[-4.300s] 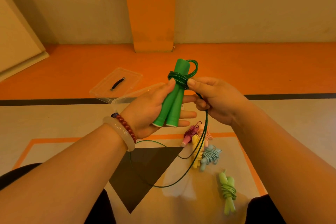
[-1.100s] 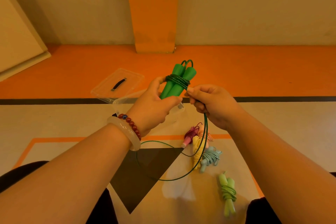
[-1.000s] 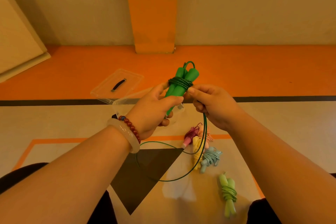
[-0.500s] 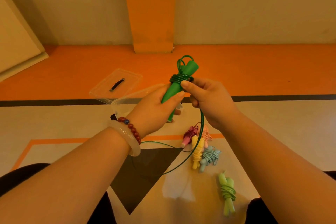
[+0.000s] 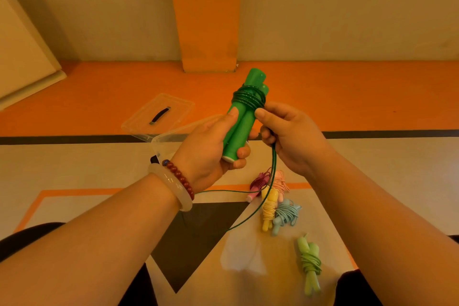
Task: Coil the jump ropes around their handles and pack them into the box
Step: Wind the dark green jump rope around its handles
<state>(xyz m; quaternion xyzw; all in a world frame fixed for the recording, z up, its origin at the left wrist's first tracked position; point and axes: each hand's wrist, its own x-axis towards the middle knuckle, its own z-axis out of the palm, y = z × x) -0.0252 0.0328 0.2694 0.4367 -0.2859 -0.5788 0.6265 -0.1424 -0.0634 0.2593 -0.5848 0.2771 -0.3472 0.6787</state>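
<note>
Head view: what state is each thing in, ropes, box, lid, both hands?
Green rope: partly wound round its handles, rest hanging loose.
Left hand: grips the handles.
Right hand: pinches the green rope's loose part.
Box: open, on the floor.
Lid: off, flat on the floor.
Maroon rope: coiled, on floor.
Pink rope: coiled, on floor.
Yellow rope: coiled, on floor.
Blue rope: coiled, on floor.
Pale green rope: coiled, on floor.

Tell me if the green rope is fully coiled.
Partly: turns wrap the handles, but a loose length hangs below the right hand.
</note>
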